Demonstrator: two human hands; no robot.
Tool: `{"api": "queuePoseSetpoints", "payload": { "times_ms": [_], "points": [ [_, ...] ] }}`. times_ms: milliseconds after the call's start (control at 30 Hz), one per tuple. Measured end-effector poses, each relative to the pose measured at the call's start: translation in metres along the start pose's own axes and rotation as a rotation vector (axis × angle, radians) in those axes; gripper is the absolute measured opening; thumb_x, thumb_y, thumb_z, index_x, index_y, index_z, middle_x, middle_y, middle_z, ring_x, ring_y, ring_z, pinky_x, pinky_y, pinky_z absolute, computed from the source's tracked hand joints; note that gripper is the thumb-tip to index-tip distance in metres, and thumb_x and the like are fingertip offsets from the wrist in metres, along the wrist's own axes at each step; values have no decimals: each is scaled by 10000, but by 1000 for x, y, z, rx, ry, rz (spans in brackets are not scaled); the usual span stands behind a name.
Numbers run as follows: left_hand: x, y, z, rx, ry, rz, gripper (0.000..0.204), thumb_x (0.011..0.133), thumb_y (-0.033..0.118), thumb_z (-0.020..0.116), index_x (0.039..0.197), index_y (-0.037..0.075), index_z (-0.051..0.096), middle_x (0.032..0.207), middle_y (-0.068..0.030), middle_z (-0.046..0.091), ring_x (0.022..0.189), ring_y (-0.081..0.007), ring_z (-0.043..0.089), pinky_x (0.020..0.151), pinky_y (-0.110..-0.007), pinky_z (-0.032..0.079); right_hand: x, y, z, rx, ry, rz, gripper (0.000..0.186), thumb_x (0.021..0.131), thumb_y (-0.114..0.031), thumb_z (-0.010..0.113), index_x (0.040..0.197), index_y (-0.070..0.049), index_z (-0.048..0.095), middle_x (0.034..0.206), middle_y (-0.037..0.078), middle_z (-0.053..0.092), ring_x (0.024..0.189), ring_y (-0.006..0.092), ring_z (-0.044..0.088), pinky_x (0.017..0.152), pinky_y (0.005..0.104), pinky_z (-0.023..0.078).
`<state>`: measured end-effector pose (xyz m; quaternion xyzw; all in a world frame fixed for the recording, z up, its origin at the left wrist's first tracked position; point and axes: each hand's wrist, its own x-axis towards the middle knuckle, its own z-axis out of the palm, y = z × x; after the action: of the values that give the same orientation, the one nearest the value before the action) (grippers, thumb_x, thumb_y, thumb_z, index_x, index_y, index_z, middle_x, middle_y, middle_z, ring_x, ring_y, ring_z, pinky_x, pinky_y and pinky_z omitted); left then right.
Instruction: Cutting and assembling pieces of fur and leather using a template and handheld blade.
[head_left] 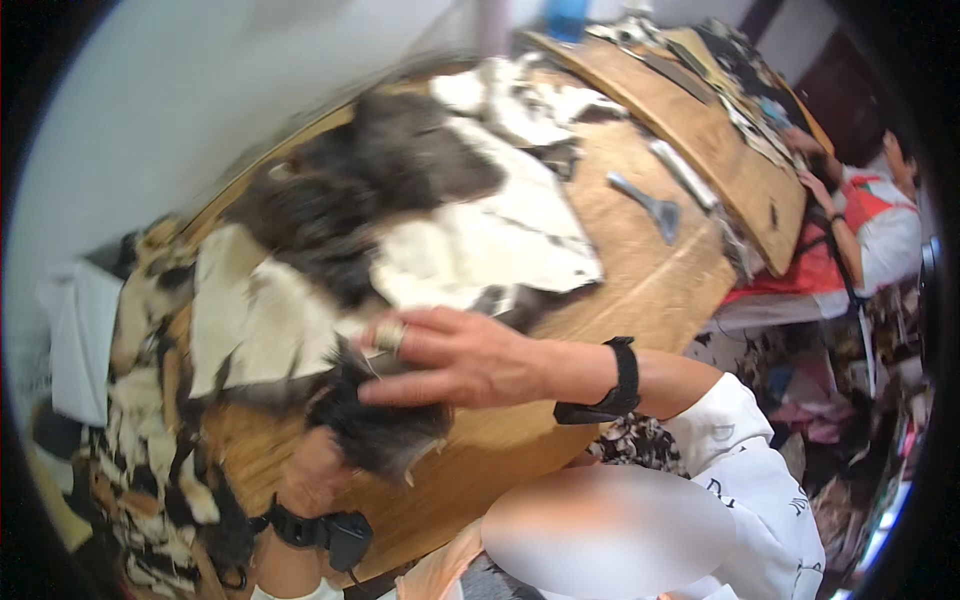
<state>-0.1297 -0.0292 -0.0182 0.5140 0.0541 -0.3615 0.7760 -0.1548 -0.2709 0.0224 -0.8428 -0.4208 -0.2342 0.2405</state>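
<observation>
A dark tuft of fur (375,435) is bunched at the near part of the wooden worktable (510,435). My left hand (310,470) grips it from below, its fingertips partly hidden by the fur and blurred. My right hand (455,360), with a ring and a wrist strap, lies over that fur with fingers stretched and apart, blurred by movement. Just beyond both hands are cream hide pieces (490,240) and a larger dark brown fur (330,190).
Hide scraps (150,420) and a white sheet (75,340) line the left side. A metal tool (650,205) and a white roll (680,170) lie right of the hides. Beyond a raised board (720,150), a co-worker in red and white (870,230) works at the right.
</observation>
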Motion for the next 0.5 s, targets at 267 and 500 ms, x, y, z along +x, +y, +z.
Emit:
{"api": "queuePoseSetpoints", "payload": {
  "times_ms": [267,500],
  "points": [
    [44,-33,152,632,18,206,333,795,89,604,1104,-15,534,1059,-94,581,931,-186,564,839,-291,450,-138,29,-65,17,-110,135,313,680,-189,569,978,-95,569,928,46,529,938,220,511,797,347,413],
    [41,-61,193,1171,-111,513,305,742,94,658,1025,22,572,939,-157,599,830,-317,595,733,-337,484,-167,41,-75,271,-141,478,316,601,-129,642,904,-75,568,764,99,556,722,281,565,606,348,454]
  ]
}}
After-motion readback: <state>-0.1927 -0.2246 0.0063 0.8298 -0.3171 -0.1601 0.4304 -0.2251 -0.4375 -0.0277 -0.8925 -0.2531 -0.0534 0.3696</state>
